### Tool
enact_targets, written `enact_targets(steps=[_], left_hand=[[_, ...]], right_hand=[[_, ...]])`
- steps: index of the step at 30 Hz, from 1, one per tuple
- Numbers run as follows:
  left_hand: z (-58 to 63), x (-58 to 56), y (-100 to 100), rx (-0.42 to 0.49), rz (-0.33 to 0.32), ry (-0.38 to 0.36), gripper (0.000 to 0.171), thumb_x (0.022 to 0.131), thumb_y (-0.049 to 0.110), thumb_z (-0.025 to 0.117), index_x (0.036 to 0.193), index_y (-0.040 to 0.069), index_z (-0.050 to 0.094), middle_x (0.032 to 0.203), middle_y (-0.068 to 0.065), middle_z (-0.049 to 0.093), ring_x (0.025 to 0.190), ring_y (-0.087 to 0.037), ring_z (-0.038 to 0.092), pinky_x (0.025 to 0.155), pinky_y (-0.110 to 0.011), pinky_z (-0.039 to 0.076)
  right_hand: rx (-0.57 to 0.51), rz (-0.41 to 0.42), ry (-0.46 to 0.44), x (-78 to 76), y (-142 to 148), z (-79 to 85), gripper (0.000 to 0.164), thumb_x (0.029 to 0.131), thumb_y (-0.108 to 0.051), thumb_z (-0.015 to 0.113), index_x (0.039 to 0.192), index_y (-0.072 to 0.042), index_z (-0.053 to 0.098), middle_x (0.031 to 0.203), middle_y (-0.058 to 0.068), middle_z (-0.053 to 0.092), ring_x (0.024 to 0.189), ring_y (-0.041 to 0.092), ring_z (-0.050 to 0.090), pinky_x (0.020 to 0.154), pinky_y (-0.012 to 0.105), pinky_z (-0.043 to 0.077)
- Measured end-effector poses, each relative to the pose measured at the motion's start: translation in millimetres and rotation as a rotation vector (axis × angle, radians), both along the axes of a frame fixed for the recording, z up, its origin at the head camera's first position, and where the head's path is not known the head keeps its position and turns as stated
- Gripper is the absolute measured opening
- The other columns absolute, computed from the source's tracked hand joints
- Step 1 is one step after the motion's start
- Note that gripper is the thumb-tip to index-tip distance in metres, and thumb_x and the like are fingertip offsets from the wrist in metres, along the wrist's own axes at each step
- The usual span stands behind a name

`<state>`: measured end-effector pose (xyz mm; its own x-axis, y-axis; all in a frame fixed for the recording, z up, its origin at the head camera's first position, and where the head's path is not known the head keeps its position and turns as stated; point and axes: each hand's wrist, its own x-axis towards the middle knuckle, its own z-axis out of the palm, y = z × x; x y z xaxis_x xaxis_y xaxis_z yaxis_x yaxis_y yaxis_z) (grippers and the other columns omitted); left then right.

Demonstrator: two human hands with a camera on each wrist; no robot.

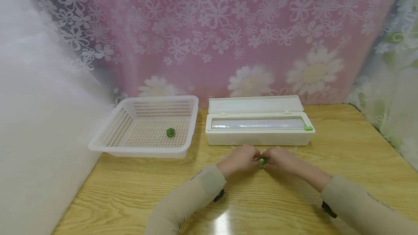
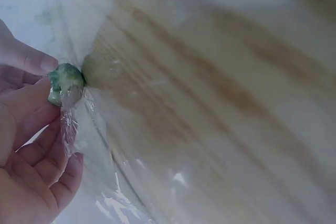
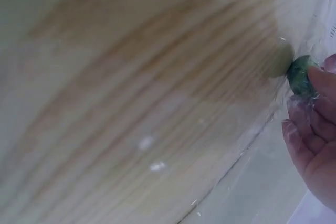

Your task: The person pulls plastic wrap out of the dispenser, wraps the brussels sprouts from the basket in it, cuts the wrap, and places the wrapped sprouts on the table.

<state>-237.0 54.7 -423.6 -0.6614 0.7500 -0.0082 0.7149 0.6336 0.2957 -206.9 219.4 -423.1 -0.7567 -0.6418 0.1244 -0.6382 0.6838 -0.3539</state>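
Note:
In front of the long white box, both hands meet at a small round green vegetable-like piece [image 1: 262, 161], its exact kind unclear. Clear plastic film [image 2: 123, 182] lies around it and bunches below it. My left hand [image 1: 243, 159] pinches the piece and gathered film with thumb and fingers. From the other side, my right hand [image 1: 281, 159] does the same; in the right wrist view its thumb lies on the green piece [image 3: 301, 76]. The fingers hide part of it in the head view.
A white slatted basket [image 1: 140, 152] at the left holds another small green piece [image 1: 170, 132]. The white film box [image 1: 258, 139] stands with its lid [image 1: 256, 105] raised, showing a roll of clear film [image 1: 258, 124] and a green cutter tab [image 1: 308, 128]. A floral curtain hangs behind the wooden table [image 1: 130, 195].

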Motion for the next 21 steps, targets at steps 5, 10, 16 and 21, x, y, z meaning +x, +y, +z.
enact_targets(steps=[5, 10, 16, 21], left_hand=[[4.8, 1.9, 1.1, -0.026, -0.003, 0.006, 0.011, 0.082, 0.025, 0.064, 0.073, 0.018, 0.064, 0.061, 0.012, 0.051, 0.056, -0.004, 0.043, 0.049, -0.016, 0.035], [1.0, -0.6, 3.1, -0.022, -0.013, 0.013, 0.011, 0.084, 0.026, 0.061, 0.079, 0.019, 0.068, 0.068, 0.014, 0.056, 0.061, -0.002, 0.046, 0.056, -0.014, 0.037], [-4.5, -9.1, 3.5, -0.024, 0.015, -0.015, 0.013, 0.086, 0.022, 0.059, 0.087, 0.016, 0.07, 0.078, 0.011, 0.063, 0.066, -0.001, 0.049, 0.06, -0.013, 0.039], [-3.4, -14.7, 3.3, -0.027, 0.029, -0.042, 0.014, 0.087, 0.023, 0.058, 0.087, 0.016, 0.07, 0.076, 0.01, 0.062, 0.064, -0.003, 0.049, 0.059, -0.014, 0.039]], right_hand=[[-0.018, -0.055, -0.077, -1.0, 1.7, 1.3, 0.013, 0.076, -0.005, 0.067, 0.088, -0.003, 0.068, 0.08, -0.002, 0.065, 0.066, 0.002, 0.053, 0.055, 0.021, 0.046], [0.098, -0.097, 0.05, 4.5, -1.2, 4.1, 0.011, 0.074, -0.013, 0.07, 0.082, -0.007, 0.066, 0.075, -0.005, 0.061, 0.065, 0.007, 0.054, 0.053, 0.022, 0.044], [0.149, -0.083, 0.225, 11.3, -4.8, 6.2, 0.014, 0.069, -0.011, 0.074, 0.071, -0.01, 0.061, 0.066, -0.005, 0.053, 0.059, 0.009, 0.052, 0.05, 0.021, 0.042], [0.172, -0.071, 0.262, 11.5, -4.5, 6.8, 0.015, 0.069, -0.007, 0.073, 0.069, -0.01, 0.058, 0.063, -0.006, 0.049, 0.057, 0.008, 0.049, 0.049, 0.021, 0.04]])
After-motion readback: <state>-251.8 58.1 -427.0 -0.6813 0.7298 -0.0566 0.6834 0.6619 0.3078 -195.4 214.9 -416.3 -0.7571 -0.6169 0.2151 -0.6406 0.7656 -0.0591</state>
